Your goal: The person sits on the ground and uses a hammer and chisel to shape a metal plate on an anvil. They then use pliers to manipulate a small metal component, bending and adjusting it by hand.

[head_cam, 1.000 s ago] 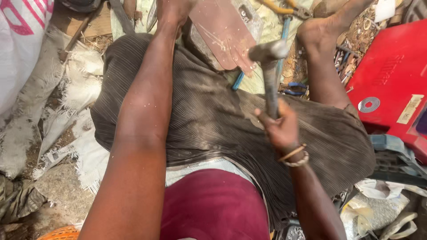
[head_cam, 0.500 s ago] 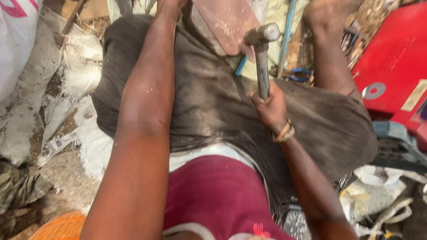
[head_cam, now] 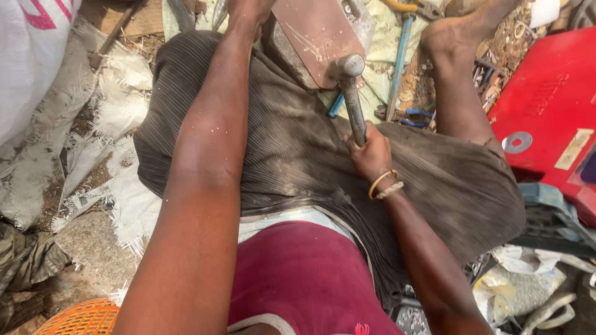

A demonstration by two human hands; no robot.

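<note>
Where the right hand [head_cam: 371,156] is closed tight around the lower shaft of the hammer [head_cam: 352,93], the grip sits far from the steel head, which rests on the rusty metal plate [head_cam: 313,34] just beyond the knees; the tool looks heavy at the top and stiff, so a hold low on the shaft gives swing but less control; the left hand [head_cam: 248,9] reaches the plate's near edge at the top of the frame, and whether its grip is open or shut I cannot tell; the plate looks rigid, heavy and sharp-edged; blue-handled pliers [head_cam: 415,116] lie just beside the bare foot [head_cam: 450,34], a red metal panel [head_cam: 546,111] stands to the right, torn white sacking [head_cam: 105,155] to the left
</note>
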